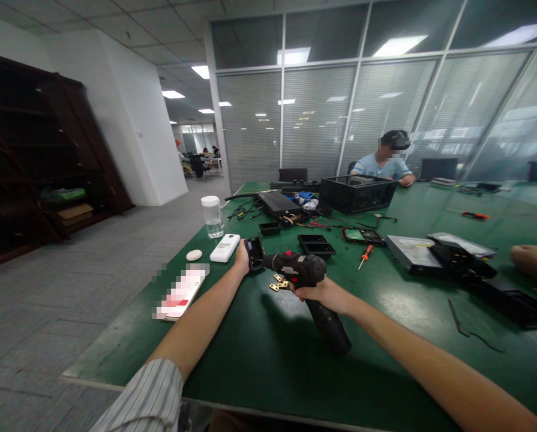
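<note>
In the head view my right hand [324,293] is wrapped round the grip of a black cordless drill [302,267] with red details. Its front end points left, at a small black box [254,253] that my left hand [242,258] holds up on edge. Whether the drill's tip touches the box I cannot tell. Several brass-coloured metal pieces [278,284] lie on the green table just below the drill's nose. Behind the drill sits an open black tray [316,246] with compartments. Part of my left fingers is hidden behind the box.
A lidded water bottle [213,217], a white device [225,248] and a phone [185,294] are on the left. An orange screwdriver [365,257], a metal drive [414,253] and a black computer case [358,193] stand right and back. A person [383,162] sits behind; another person's hand [531,259] is at right.
</note>
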`<state>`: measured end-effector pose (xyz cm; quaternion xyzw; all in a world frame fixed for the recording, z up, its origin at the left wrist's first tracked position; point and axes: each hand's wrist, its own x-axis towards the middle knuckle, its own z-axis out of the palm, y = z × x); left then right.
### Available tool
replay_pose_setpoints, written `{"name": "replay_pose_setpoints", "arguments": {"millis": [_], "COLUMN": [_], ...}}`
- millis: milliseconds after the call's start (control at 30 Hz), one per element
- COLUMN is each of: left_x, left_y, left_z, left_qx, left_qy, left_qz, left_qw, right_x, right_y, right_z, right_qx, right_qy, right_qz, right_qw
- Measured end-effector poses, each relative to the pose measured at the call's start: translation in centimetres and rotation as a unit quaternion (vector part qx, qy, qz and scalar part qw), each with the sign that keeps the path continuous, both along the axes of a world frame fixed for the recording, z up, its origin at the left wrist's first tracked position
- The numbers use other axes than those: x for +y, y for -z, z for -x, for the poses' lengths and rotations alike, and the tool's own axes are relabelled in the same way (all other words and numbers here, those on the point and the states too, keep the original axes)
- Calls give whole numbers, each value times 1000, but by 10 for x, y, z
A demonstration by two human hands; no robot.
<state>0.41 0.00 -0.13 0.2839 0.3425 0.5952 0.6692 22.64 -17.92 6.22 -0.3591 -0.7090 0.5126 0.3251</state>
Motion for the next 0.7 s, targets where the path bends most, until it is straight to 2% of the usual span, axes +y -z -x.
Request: {"name": "replay_pose_setpoints", "arguments": {"millis": [300, 700], "left_x": [1, 2], "left_y": [1, 2], "left_z": [0, 0], "left_qx": [-6, 8], "left_qy": [1, 3], "left_qz": [16, -2], "left_qw": [1000, 1000], "right_x": [-2, -4], "right_y": [-2, -4], "right_z": [1, 2], "right_qx": [-7, -1], "right_qy": [18, 10], "right_qz": [12, -3], "right_qw": [1000, 1000]}}
